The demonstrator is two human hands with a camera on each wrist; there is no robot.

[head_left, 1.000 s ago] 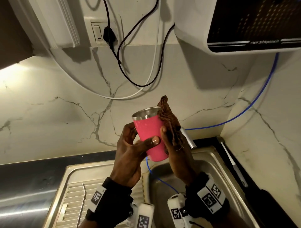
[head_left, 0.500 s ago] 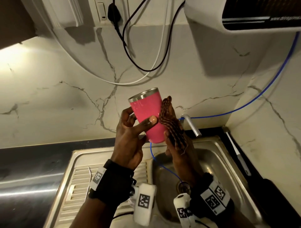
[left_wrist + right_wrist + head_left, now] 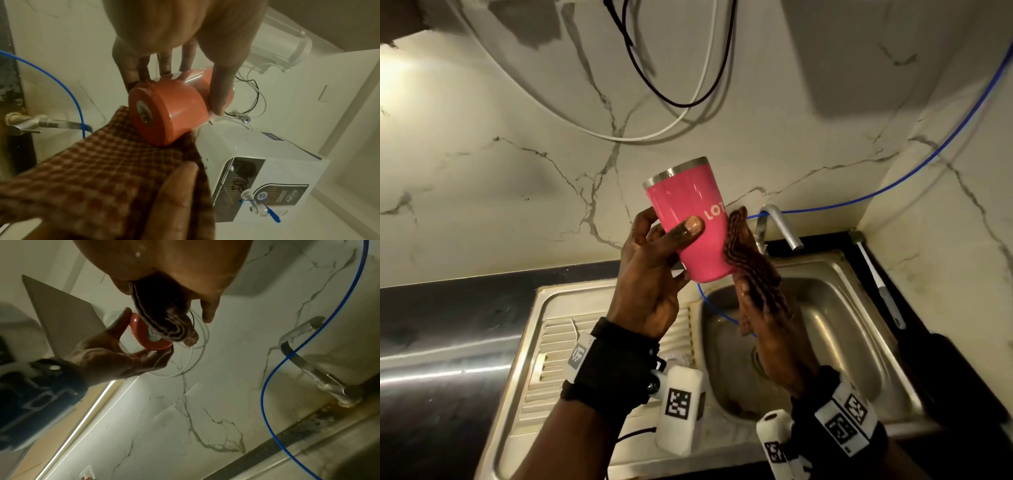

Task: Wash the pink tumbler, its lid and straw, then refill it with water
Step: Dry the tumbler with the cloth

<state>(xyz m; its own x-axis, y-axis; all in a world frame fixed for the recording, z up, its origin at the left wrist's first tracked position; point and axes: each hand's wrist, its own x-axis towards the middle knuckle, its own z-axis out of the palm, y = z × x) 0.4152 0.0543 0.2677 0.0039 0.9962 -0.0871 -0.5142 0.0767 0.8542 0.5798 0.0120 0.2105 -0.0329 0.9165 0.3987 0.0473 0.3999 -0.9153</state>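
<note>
The pink tumbler [image 3: 691, 219] with a steel rim is upright and slightly tilted, held over the sink with no lid or straw on it. My left hand [image 3: 669, 233] grips its lower half, thumb across the front. My right hand [image 3: 756, 301] holds a brown checked cloth [image 3: 753, 270] against the tumbler's lower right side. In the left wrist view the tumbler's base [image 3: 170, 110] rests on the cloth [image 3: 102, 162], and my right thumb lies over the cloth. The right wrist view shows the folded cloth [image 3: 164, 318] against the base [image 3: 148, 340]. Lid and straw are out of sight.
A steel sink [image 3: 842, 308] lies below, with a ribbed drainboard [image 3: 544, 342] on its left. A tap [image 3: 780, 226] and a blue tube [image 3: 893, 185] are just behind the cloth. A white water purifier [image 3: 267, 162] hangs on the wall above. Cables [image 3: 671, 99] loop down the marble wall.
The cloth has slid from the tumbler's rim down to its lower side. The tumbler has turned in my left hand, so white lettering now faces me.
</note>
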